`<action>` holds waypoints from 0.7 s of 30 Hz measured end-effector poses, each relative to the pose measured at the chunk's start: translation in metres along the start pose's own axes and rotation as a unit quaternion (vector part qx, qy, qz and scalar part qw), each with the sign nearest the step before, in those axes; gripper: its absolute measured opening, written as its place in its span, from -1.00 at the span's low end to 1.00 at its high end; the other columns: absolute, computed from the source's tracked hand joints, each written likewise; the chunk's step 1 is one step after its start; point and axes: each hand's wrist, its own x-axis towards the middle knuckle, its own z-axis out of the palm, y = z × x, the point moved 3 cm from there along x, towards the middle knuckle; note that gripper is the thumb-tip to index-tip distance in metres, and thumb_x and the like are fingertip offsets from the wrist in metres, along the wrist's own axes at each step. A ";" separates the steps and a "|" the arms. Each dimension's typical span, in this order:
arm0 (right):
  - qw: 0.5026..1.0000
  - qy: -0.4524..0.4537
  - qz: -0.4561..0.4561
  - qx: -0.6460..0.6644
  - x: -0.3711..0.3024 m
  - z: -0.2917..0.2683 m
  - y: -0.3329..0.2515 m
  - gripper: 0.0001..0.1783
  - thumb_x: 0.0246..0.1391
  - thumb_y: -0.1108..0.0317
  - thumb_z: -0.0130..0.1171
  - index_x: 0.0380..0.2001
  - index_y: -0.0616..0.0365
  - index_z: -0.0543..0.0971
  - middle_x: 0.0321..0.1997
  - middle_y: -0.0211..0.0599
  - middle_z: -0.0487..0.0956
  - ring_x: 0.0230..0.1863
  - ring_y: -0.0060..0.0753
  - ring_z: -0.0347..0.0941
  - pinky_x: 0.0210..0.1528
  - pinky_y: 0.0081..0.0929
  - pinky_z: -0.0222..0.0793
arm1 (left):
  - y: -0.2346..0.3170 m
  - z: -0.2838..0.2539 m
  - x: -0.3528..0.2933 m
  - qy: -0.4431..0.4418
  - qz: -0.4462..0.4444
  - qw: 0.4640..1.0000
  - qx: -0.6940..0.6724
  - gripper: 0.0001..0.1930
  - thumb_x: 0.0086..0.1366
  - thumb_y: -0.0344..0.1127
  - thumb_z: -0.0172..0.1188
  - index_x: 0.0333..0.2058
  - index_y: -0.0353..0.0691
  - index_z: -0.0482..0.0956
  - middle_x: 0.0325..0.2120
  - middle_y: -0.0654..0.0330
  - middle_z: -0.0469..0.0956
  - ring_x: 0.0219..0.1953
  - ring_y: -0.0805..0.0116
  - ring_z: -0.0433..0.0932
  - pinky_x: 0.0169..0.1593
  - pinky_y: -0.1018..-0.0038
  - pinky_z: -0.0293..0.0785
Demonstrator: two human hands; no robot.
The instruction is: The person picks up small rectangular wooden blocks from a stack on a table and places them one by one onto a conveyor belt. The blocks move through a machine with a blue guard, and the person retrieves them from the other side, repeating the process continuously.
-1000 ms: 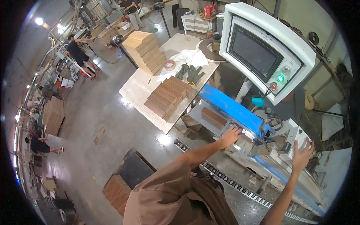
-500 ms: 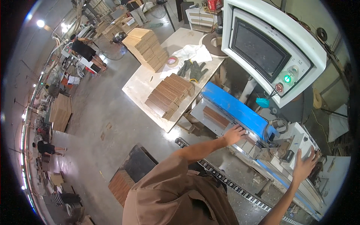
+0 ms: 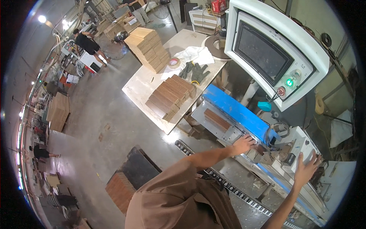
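My left hand lies palm down on the machine bed beside a long blue cover, fingers stretched forward and apart. Under and past its fingertips shows part of a brown wooden piece, half hidden. A separate brown wooden strip rests on the grey plate just left of that hand. Over at the right, my right hand rests with spread fingers on a white housing of the machine. Neither hand is wrapped round anything.
A white control panel with a dark screen stands above the machine. On the pale table are brown wood pieces, a stack of lighter blocks, a tape roll and dark gloves. A black chain-like track passes below.
My left hand has slid a little right and nearer along the bed, away from the wooden strip. The right hand stays on the white housing.
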 end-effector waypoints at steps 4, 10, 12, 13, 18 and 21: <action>1.000 0.017 -0.017 0.006 0.000 0.010 0.009 -0.14 0.25 -0.45 0.20 0.45 -0.23 0.44 0.67 -0.18 0.18 0.55 0.25 0.22 0.38 0.25 0.35 | 0.022 0.028 0.022 0.000 0.009 1.000 0.010 -0.68 0.31 -0.24 0.21 0.01 0.03 0.75 0.10 0.25 0.53 0.25 0.18 0.43 0.44 0.10 0.22; 1.000 -0.008 0.007 0.018 0.002 -0.003 -0.003 -0.15 0.23 -0.42 0.24 0.44 -0.25 0.46 0.67 -0.08 0.18 0.57 0.24 0.20 0.44 0.21 0.30 | 0.042 0.042 0.035 0.086 -0.013 0.996 0.001 -0.83 0.20 -0.26 0.26 -0.25 0.00 0.78 -0.05 0.28 0.55 0.18 0.19 0.47 0.35 0.14 0.28; 0.999 -0.008 0.011 0.032 -0.001 -0.007 -0.006 -0.15 0.22 -0.40 0.27 0.44 -0.21 0.47 0.67 -0.05 0.19 0.56 0.28 0.22 0.44 0.19 0.29 | 0.037 0.045 0.027 0.052 -0.045 0.998 -0.012 -0.78 0.22 -0.27 0.24 -0.18 -0.06 0.77 0.00 0.20 0.58 0.17 0.17 0.48 0.33 0.12 0.31; 0.999 -0.010 0.009 0.034 0.001 -0.008 -0.009 -0.14 0.22 -0.40 0.27 0.44 -0.20 0.47 0.66 -0.04 0.19 0.56 0.29 0.22 0.44 0.20 0.29 | 0.034 0.044 0.023 0.078 -0.065 0.995 -0.009 -0.77 0.23 -0.28 0.23 -0.17 -0.07 0.76 0.01 0.17 0.59 0.17 0.16 0.49 0.32 0.11 0.32; 1.000 -0.007 -0.001 0.004 0.002 -0.007 -0.014 -0.11 0.16 -0.39 0.33 0.43 -0.16 0.48 0.64 -0.02 0.22 0.52 0.31 0.27 0.43 0.19 0.31 | -0.012 0.008 -0.022 -0.008 -0.197 0.979 -0.046 -0.62 0.31 -0.31 0.23 0.10 0.05 0.69 0.09 0.22 0.64 0.19 0.15 0.55 0.37 0.03 0.30; 0.999 -0.011 0.029 0.009 -0.001 -0.012 -0.013 -0.12 0.13 -0.36 0.36 0.41 -0.20 0.49 0.62 -0.04 0.24 0.49 0.30 0.30 0.40 0.18 0.35 | -0.021 -0.079 -0.065 0.076 -0.231 0.969 -0.031 -0.60 0.33 -0.27 0.28 0.15 0.12 0.66 0.08 0.25 0.64 0.16 0.18 0.55 0.30 -0.01 0.31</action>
